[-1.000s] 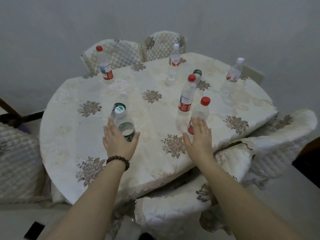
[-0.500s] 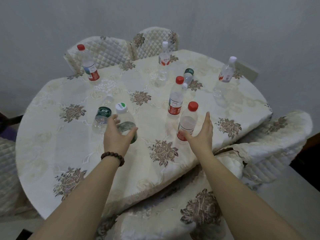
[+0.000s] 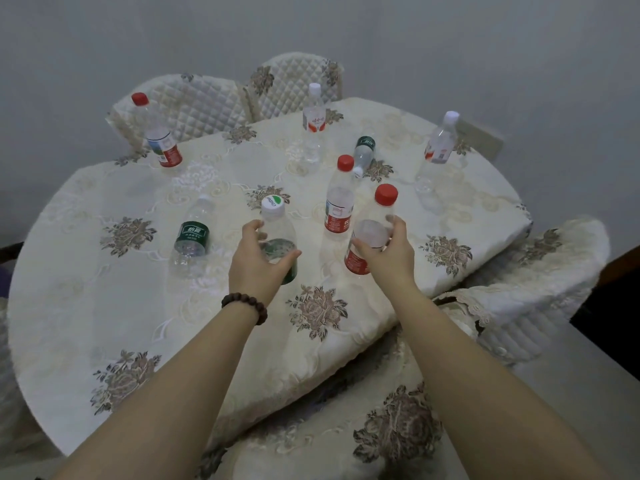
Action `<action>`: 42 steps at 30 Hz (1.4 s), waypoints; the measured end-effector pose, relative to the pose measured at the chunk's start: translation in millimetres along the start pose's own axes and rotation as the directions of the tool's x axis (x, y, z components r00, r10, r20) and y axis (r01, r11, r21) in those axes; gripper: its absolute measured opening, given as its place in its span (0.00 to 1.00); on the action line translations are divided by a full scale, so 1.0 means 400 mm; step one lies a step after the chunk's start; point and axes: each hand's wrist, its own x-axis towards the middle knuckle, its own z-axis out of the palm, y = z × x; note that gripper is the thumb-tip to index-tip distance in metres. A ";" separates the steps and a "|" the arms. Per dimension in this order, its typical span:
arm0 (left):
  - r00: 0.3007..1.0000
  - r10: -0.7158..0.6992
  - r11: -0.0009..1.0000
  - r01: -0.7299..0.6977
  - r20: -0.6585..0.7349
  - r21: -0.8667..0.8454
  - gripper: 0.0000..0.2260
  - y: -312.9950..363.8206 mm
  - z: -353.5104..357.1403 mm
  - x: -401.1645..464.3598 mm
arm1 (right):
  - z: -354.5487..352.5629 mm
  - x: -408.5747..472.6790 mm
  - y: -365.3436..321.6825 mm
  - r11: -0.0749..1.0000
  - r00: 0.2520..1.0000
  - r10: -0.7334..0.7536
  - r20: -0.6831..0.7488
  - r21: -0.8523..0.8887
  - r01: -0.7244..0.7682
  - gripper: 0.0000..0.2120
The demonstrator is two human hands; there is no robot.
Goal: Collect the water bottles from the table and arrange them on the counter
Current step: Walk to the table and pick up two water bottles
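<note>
Your left hand [image 3: 258, 259] wraps a green-labelled bottle [image 3: 277, 237] and your right hand [image 3: 388, 252] grips a red-capped bottle [image 3: 372, 230], both upright near the tabletop's [image 3: 104, 306] near edge; six other bottles stand farther back.

**Home dining room, round table against a plain wall**

Domestic eating area. A round table [image 3: 104, 306] carries a cream embroidered tablecloth [image 3: 214, 327] with brown flower motifs. Chairs [image 3: 194, 105] in matching quilted covers are pushed in at the far side, near side and right. Bare grey-white wall [image 3: 485, 46] close behind; a white switch or socket plate [image 3: 479, 138] shows at the table's far right edge. Pale floor [image 3: 571, 393] at lower right. Plastic water bottles [image 3: 341, 199] stand scattered on the cloth. Dim indoor light.
</note>
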 end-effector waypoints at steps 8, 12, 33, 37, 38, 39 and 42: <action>0.978 0.160 0.985 -0.148 0.135 -0.093 0.33 0.186 0.071 0.003 | -0.215 -0.042 -0.082 1.000 0.968 -0.020 -0.248 -0.009 0.018 0.32; 0.927 0.283 0.953 -0.242 0.247 -0.183 0.31 0.297 0.135 -0.040 | -0.364 -0.128 -0.095 1.000 0.918 -0.009 -0.396 -0.010 0.005 0.31; 0.126 0.712 0.692 -0.292 0.690 -0.660 0.29 0.470 0.188 -0.840 | -0.635 -1.215 -0.026 0.898 0.136 0.212 -0.968 0.138 -0.418 0.32; -0.139 0.689 0.676 -0.230 0.711 -0.700 0.32 0.428 0.124 -1.059 | -0.549 -1.479 -0.030 0.820 -0.089 0.231 -0.969 0.243 -0.518 0.32; -0.195 0.679 0.674 -0.218 0.708 -0.706 0.33 0.417 0.104 -1.117 | -0.523 -1.545 -0.034 0.806 -0.143 0.236 -0.961 0.275 -0.524 0.32; -0.244 0.669 0.671 -0.208 0.702 -0.712 0.34 0.406 0.080 -1.175 | -0.495 -1.611 -0.040 0.794 -0.200 0.239 -0.950 0.310 -0.523 0.32; -0.396 0.648 0.640 -0.180 0.651 -0.747 0.35 0.362 -0.010 -1.350 | -0.406 -1.805 -0.069 0.765 -0.379 0.237 -0.895 0.412 -0.495 0.31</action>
